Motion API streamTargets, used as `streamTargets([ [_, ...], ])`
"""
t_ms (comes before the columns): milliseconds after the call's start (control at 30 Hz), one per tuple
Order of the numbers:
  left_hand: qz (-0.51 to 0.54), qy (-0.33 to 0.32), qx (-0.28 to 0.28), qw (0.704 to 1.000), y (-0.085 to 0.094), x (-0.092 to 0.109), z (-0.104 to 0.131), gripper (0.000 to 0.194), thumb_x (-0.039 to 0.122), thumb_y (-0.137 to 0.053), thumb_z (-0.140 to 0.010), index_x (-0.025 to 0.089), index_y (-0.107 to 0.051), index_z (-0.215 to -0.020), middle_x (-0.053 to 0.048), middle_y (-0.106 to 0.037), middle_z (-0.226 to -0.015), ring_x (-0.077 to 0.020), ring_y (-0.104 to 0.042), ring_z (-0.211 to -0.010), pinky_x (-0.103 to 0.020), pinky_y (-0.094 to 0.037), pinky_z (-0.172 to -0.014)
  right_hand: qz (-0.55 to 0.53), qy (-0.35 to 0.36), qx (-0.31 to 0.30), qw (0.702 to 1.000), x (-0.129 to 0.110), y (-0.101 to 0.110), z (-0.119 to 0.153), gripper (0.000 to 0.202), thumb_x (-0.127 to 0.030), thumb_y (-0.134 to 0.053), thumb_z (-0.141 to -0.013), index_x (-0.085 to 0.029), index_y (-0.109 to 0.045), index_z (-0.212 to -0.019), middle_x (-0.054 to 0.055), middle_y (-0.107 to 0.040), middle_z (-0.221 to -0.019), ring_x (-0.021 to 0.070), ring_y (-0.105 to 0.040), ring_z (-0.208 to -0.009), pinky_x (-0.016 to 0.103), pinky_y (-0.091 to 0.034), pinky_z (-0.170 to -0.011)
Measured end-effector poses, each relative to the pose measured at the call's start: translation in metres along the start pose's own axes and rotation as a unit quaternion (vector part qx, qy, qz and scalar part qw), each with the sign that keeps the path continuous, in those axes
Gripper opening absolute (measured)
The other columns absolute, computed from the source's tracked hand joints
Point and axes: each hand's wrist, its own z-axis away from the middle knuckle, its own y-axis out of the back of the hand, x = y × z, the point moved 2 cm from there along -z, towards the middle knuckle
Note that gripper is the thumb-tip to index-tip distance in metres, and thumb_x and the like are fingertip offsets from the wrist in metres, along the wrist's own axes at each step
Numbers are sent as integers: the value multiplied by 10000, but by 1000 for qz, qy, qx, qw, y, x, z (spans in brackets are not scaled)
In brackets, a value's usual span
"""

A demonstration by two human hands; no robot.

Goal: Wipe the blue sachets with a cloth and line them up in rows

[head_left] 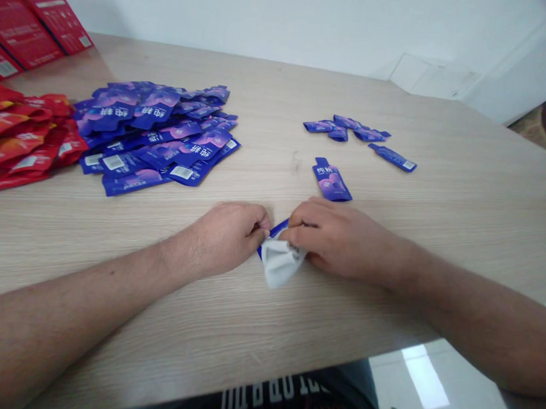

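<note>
Near the table's front edge, my left hand [231, 237] is closed in a pinch on the corner of a blue sachet [279, 228]. Most of this sachet is covered by my fingers and by a crumpled white tissue or cloth [280, 265]. Fingers of my right hand [340, 241] are closed around the white piece, pressing it against the sachet. Just beyond my right hand, a blue and purple sachet [331, 181] with a narrow neck lies flat on the table.
Several more blue sachets [393, 157] lie farther back on the right. On the left, a pile of blue sachets [161, 137] adjoins a heap of red sachets [26, 140]. Red boxes [25, 34] stand behind them. The wooden table [193, 346] meets a white wall [292, 29].
</note>
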Motion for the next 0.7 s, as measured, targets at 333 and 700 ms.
streamTargets([
  [333,4,5,-3,1000,2,0,1,159,279,-527,-888,251,-672,-829,20,-700,-774,-159,-610,-698,-285,-367,-622,2,-45,-38,998,24,9,8,245,-95,-579,-832,-181,-674,-1041,96,-631,-1064,233,-583,-967,358,-474,-875],
  [700,0,0,0,1000,1,0,0,177,255,-511,-884,237,-679,-831,9,-710,-788,-162,-618,-716,-279,-368,-631,12,-3,13,1000,-3,0,-3,253,-136,-525,-939,-207,-677,-1128,84,-632,-1082,227,-543,-981,370,-456,-907],
])
